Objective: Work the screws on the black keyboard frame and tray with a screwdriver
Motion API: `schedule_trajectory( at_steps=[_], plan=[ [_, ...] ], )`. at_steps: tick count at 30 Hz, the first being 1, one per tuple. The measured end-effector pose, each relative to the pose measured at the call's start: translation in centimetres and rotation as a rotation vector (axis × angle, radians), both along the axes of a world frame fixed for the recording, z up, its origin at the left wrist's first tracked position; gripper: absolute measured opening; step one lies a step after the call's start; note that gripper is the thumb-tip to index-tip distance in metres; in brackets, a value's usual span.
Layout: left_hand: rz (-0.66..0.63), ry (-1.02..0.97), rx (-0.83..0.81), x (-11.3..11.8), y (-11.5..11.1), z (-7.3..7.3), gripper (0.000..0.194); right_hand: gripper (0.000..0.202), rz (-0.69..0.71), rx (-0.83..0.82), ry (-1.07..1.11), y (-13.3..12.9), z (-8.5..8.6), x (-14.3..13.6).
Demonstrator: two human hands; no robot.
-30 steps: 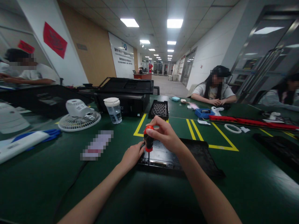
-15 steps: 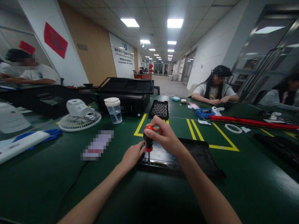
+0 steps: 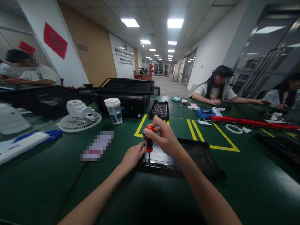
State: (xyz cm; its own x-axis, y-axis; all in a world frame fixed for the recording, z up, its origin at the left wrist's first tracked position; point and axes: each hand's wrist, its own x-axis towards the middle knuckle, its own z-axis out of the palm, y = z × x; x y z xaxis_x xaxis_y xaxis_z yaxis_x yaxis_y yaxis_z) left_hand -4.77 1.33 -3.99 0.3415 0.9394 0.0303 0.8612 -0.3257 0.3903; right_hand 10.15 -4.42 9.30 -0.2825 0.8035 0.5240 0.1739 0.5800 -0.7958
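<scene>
A screwdriver (image 3: pixel 149 142) with a black and red handle stands upright in my right hand (image 3: pixel 165 137); the fingers close around the top of its handle. Its shaft points down to the near left part of a flat black panel (image 3: pixel 195 153), which has a shiny plate set in it. My left hand (image 3: pixel 133 157) is at the left end of this panel, thumb and fingers closed on its edge. The screwdriver's tip meets the panel near its front edge; any screw there is too small to make out.
Beyond the panel stands a black tray (image 3: pixel 160 109) of small compartments. Left of it are a large black case (image 3: pixel 126 103), a lidded cup (image 3: pixel 114 109), a white fan (image 3: pixel 79 115) and a blurred flat object (image 3: pixel 98 146). A blue box (image 3: pixel 205 113) and a white ring (image 3: pixel 234 129) lie right.
My hands, the screwdriver and the panel look the same. The person at the right has stretched an arm out to the right along the table.
</scene>
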Motion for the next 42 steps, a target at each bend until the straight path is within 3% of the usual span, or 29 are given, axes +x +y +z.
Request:
schedule_trajectory(
  at_steps=[31,42],
  plan=[
    [0.010,0.037,0.017,0.1,0.1,-0.1,0.033,0.025,-0.341,0.183,-0.188,-0.7,-0.1,-1.0],
    [0.033,0.030,-0.022,0.3,-0.3,0.5,0.032,0.027,-0.440,0.258,-0.198,-0.8,-0.3,-1.2]
  ],
)
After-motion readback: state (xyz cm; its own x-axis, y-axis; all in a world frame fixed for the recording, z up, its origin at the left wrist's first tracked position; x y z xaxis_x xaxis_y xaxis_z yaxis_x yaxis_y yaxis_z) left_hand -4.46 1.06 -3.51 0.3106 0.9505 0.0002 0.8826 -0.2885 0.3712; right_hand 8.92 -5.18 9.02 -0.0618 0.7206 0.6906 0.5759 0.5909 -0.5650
